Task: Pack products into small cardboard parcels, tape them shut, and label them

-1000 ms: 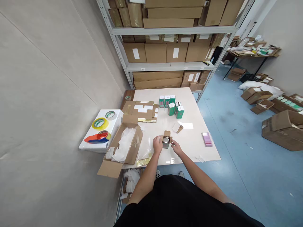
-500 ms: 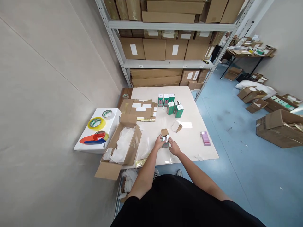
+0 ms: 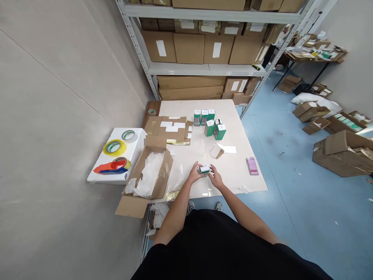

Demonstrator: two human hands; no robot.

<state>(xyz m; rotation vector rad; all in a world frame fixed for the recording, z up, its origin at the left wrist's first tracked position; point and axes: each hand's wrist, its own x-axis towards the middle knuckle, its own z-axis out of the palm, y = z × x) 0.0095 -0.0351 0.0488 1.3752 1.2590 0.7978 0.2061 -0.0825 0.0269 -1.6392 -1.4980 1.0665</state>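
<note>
Beyond the carton (image 3: 204, 169), green boxes (image 3: 209, 129) stand; left hand (image 3: 194, 174) grips it; right hand (image 3: 216, 178), fingers parted, at its edge.

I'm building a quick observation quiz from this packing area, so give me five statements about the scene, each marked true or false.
1. A small white-topped carton sits between the left hand and the right hand. True.
2. The open cardboard box is right of both hands. False: it is left of them.
3. White packing material lies inside that box. True.
4. The orange-and-blue tape dispenser is in the right hand. False: it lies on a white box.
5. Six green cartons stand grouped farther back. True.
</note>
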